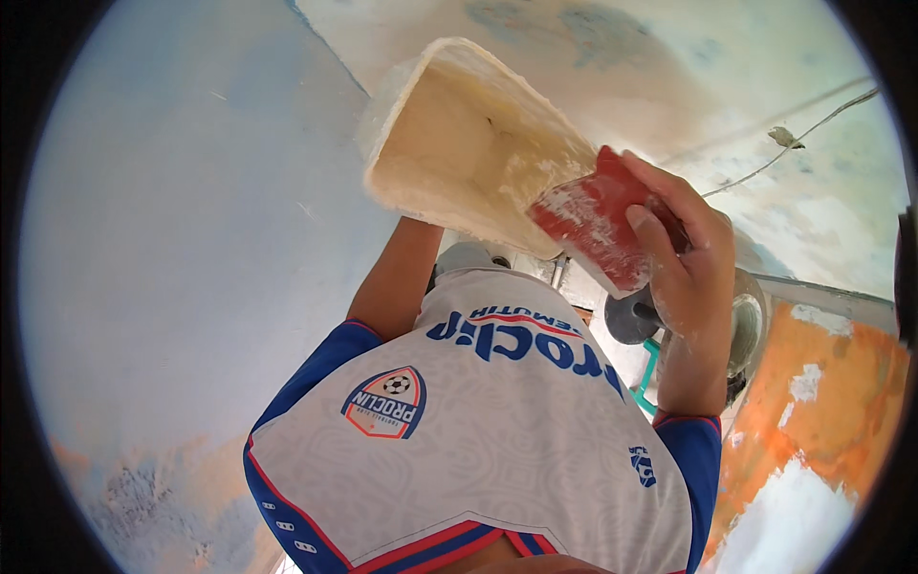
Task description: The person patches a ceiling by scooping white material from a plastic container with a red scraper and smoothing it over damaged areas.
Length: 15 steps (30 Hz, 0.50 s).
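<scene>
A pale, cream-coated rectangular tub (435, 134) is held up in front of my chest, its open top tilted toward me. My left forearm (406, 273) runs up behind it; the tub hides that hand, which supports it from below or behind. In my right hand (703, 258) is a wide red putty knife (593, 225), smeared with white paste. My fingers and thumb close round its dark handle. The blade overlaps the tub's right rim in the picture; I cannot tell whether they touch. A thin layer of cream paste coats the tub's inside.
A bluish-white wall (191, 239) fills the left. Patchy plaster (688, 86) spans the top, with a thin cable (813, 129) across it. Beyond my right arm are a round pale container (755, 320), a dark disc-shaped thing (626, 320) and an orange, white-patched surface (822, 383).
</scene>
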### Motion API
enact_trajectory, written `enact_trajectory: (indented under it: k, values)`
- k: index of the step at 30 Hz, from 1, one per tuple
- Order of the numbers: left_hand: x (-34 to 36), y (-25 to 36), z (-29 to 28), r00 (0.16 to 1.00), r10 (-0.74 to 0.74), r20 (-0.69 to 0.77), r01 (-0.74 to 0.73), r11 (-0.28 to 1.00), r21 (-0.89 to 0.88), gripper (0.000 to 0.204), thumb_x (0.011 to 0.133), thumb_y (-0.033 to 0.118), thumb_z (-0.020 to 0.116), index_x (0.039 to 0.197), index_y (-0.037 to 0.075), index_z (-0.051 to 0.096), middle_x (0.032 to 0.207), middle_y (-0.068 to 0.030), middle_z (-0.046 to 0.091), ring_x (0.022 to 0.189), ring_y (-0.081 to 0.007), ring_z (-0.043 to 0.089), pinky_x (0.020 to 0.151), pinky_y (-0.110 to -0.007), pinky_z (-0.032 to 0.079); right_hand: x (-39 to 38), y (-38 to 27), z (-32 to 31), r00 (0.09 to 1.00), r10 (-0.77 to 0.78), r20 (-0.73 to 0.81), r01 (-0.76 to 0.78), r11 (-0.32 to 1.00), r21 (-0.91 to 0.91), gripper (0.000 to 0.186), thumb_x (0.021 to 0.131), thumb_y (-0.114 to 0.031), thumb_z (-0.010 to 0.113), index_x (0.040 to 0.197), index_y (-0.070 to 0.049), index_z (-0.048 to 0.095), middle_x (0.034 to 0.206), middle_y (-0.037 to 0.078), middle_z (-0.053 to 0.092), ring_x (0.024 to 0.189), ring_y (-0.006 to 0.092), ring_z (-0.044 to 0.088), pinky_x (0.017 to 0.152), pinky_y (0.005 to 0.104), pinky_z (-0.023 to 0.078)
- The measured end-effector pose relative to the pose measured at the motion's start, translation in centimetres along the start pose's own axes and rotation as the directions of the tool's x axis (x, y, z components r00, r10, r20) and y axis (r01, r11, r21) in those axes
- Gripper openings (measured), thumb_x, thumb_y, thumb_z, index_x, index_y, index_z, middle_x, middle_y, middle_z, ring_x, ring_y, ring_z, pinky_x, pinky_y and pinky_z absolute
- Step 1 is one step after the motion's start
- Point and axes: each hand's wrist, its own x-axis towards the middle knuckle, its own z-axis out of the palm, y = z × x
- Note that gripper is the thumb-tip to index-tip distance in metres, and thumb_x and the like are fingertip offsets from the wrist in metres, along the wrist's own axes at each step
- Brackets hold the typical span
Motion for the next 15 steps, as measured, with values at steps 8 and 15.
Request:
enact_trajectory:
  k: [8, 15]
  values:
    - [0.5, -0.1, -0.9, 1.000, -0.030, 0.001, 0.030, 0.998, -0.048, 0.092, 0.096, 0.080, 0.036, 0.151, 0.007, 0.044, 0.148, -0.0097, 0.052, 0.136, -0.0260, 0.052, 0.110, -0.045, 0.047, 1.1, 0.4, 0.1, 0.955, 0.235, 0.181, -0.276, 0.928, 0.251, 0.041, 0.094, 0.008, 0.058, 0.133, 0.000, 0.068, 0.101, 0.006, 0.074, 0.086, 0.0098, 0.064, 0.082, 0.0227, 0.051]
    - [0.5, -0.5, -1.6, 0.997, 0.054, -0.056, -0.053, 0.998, 0.023, 0.090, 0.096, 0.079, 0.038, 0.150, 0.007, 0.045, 0.145, -0.0101, 0.055, 0.133, -0.0261, 0.055, 0.109, -0.044, 0.048, 2.1, 1.7, 0.5, 0.943, 0.236, 0.236, -0.313, 0.871, 0.379, 0.039, 0.095, 0.008, 0.057, 0.133, 0.003, 0.066, 0.111, 0.009, 0.075, 0.097, 0.0105, 0.068, 0.088, 0.0244, 0.053]
